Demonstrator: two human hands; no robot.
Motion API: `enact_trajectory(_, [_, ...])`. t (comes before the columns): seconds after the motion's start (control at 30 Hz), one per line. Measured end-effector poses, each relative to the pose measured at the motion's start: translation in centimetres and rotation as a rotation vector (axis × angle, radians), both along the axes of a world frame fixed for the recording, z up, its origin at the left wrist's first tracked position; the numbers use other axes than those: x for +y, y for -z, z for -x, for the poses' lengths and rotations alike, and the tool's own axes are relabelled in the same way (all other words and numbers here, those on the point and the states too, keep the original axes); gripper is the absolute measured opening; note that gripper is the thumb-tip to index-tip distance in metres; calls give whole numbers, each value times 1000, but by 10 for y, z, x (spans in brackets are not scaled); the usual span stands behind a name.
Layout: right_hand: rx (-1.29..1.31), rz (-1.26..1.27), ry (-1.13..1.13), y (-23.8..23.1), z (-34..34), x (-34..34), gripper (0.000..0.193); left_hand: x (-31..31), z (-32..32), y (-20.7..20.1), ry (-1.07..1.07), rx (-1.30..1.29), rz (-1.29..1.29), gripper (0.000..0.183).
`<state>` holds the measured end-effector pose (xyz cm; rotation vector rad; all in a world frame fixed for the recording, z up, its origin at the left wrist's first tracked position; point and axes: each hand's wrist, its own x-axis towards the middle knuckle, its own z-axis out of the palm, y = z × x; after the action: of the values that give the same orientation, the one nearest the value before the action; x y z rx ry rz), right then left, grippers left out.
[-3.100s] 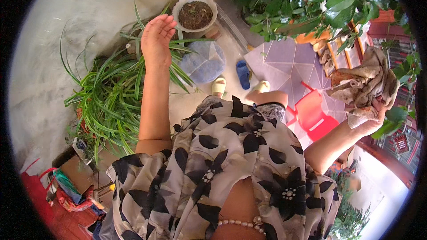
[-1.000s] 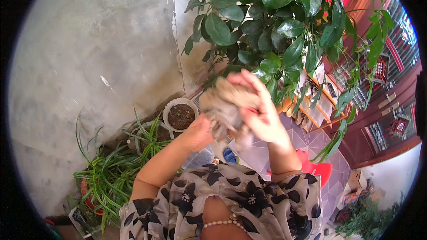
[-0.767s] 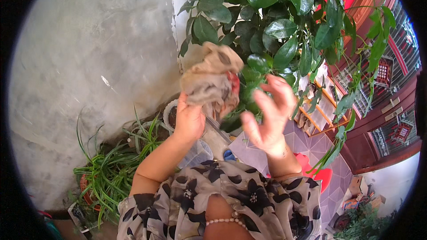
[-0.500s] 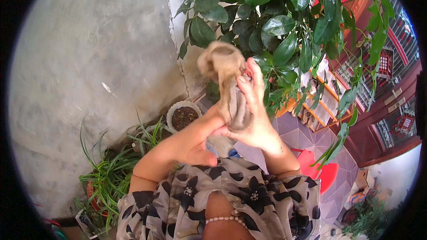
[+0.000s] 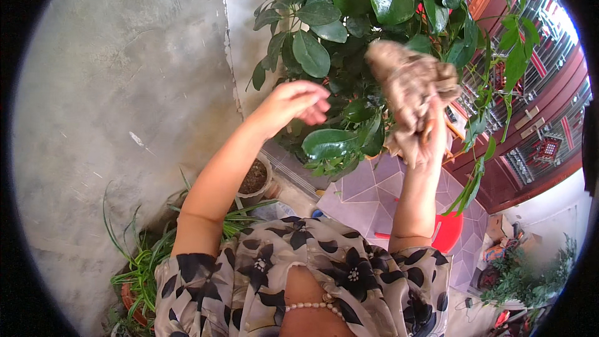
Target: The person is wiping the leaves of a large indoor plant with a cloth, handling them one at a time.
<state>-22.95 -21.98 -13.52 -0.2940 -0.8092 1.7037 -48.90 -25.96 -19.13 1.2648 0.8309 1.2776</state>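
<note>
A crumpled beige-brown cloth (image 5: 409,84) is bunched in my right hand (image 5: 430,140), raised in front of the broad-leaved plant. Motion blurs the cloth, and it covers most of that hand's fingers. My left hand (image 5: 292,105) is held up on the other side, apart from the cloth, its fingers loosely bent with nothing in them. Closest to it are the glossy dark green leaves (image 5: 311,53) of the plant. A large low leaf (image 5: 332,142) hangs between my two arms.
A concrete wall (image 5: 125,75) rises on the left. Below it stand a white pot (image 5: 265,184) of soil and a long-leaved plant (image 5: 146,256). On the right are a red stool (image 5: 447,232), tiled floor (image 5: 362,196) and a dark red door (image 5: 499,175).
My hands have moved apart. The right one carried the cloth to the right; the left one let go of it and rose toward the leaves. The view has shifted slightly.
</note>
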Motion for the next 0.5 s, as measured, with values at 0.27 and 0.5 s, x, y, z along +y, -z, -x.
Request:
enact_trajectory(0.27, [-73,-451,471,-53,26,17,17,143,-48,14,-35,-554,142,23])
enact_trajectory(0.5, [-85,-688,830,-48,14,74,37,146,-53,-11,-401,8,81,28])
